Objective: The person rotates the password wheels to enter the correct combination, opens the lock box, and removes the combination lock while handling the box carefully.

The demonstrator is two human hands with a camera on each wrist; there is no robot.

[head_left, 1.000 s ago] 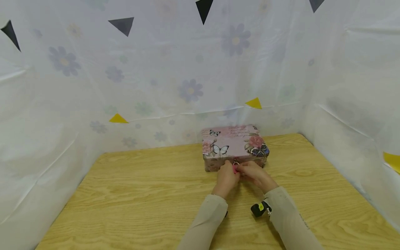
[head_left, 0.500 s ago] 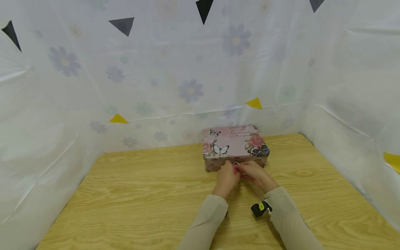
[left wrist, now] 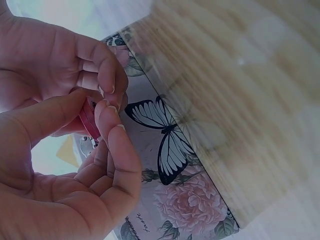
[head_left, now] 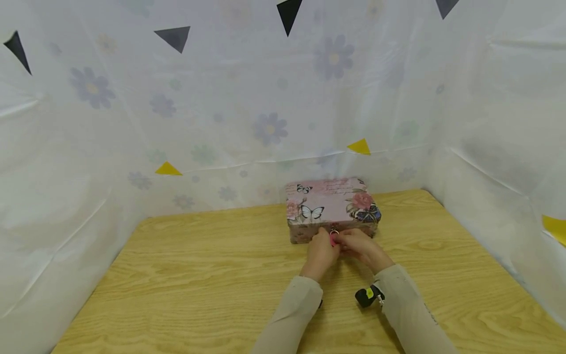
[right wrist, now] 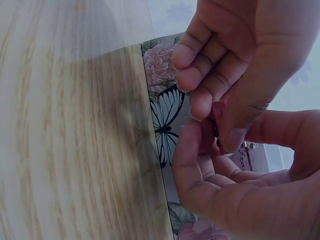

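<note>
Left hand (head_left: 319, 251) and right hand (head_left: 360, 247) meet, fingertips pinched together, forearms converging.

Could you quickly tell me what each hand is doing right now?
Left hand: pinching the small pink padlock.
Right hand: pinching the same padlock.

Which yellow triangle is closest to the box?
The yellow triangle just above the box; the others sit far left and at the right edge.
</note>
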